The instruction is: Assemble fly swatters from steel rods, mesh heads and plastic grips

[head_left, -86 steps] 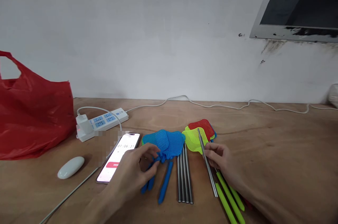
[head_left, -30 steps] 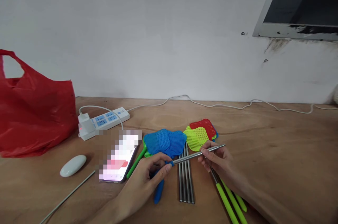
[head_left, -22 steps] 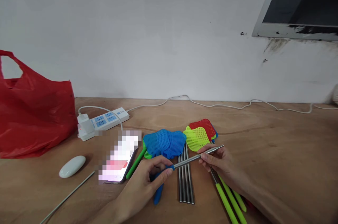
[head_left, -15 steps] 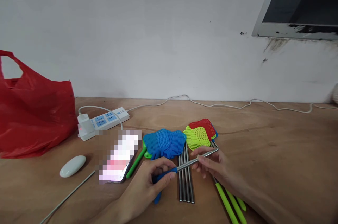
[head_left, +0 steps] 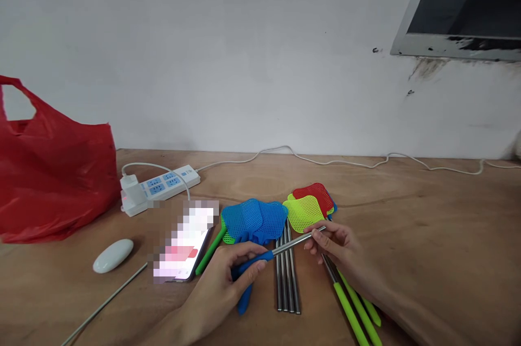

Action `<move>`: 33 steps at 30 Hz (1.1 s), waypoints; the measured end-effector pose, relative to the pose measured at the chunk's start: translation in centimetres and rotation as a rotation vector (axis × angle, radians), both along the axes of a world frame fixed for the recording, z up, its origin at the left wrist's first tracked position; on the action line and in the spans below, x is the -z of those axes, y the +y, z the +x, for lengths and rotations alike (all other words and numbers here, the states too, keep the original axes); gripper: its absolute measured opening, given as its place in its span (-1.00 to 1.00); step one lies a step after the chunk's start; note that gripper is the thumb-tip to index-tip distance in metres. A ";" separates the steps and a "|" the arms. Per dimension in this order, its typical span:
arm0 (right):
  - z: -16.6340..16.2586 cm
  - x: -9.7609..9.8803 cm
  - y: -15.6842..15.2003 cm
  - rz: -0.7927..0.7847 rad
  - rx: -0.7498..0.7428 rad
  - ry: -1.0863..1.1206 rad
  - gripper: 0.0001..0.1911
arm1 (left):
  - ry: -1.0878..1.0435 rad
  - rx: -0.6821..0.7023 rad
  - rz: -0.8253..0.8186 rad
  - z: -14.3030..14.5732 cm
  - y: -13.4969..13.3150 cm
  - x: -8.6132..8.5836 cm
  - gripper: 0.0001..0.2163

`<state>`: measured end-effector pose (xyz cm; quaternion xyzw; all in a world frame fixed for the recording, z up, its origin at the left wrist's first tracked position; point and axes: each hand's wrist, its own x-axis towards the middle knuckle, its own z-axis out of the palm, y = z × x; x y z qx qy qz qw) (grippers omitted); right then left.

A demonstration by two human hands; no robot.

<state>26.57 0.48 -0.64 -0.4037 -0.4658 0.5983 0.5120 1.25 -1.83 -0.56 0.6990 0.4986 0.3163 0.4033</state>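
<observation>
Rod deeper in blue handle; left grip clamps handle; right grip pinches rod

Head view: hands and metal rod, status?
Left hand gripping blue handle. Right hand pinching metal rod near its tip, other end meeting handle. More rods lying beneath.

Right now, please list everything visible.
plastic bag: one, red, left
power strip and plug: one each, white, left
phone: one, white screen, left
oval object: one, white, left
cables: unclear, pale, on table
mesh heads: several, multicoloured, centre
metal rods: four, silver, centre
held rod: one, silver, between hands
handles: at least six, blue, green, lime, front
framed panel: one, dark, upper right
wall: one, white, behind
table: one, brown, below
left hand: one, on blue handle
right hand: one, on rod
</observation>
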 end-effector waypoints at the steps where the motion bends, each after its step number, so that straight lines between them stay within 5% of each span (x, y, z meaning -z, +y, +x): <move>1: 0.0 0.0 0.0 0.005 -0.013 -0.030 -0.64 | 0.008 0.001 0.000 -0.1 0.0 0.1 -0.69; 18: -0.4 0.1 -0.3 0.032 -0.057 0.003 -0.64 | -0.034 0.067 0.150 1.1 -0.8 -0.6 -0.77; 22: -0.7 -0.5 -0.6 -0.059 -0.061 0.082 -0.61 | 0.044 0.084 0.211 1.1 -1.1 -1.1 -0.71; 26: -0.1 -0.9 -0.3 -0.109 0.144 0.188 -0.60 | 0.159 0.200 0.375 0.6 -0.6 -1.8 -0.75; 33: 0.6 -1.1 0.2 -0.146 0.230 0.265 -0.59 | 0.619 0.174 0.582 0.4 0.4 -0.3 -0.80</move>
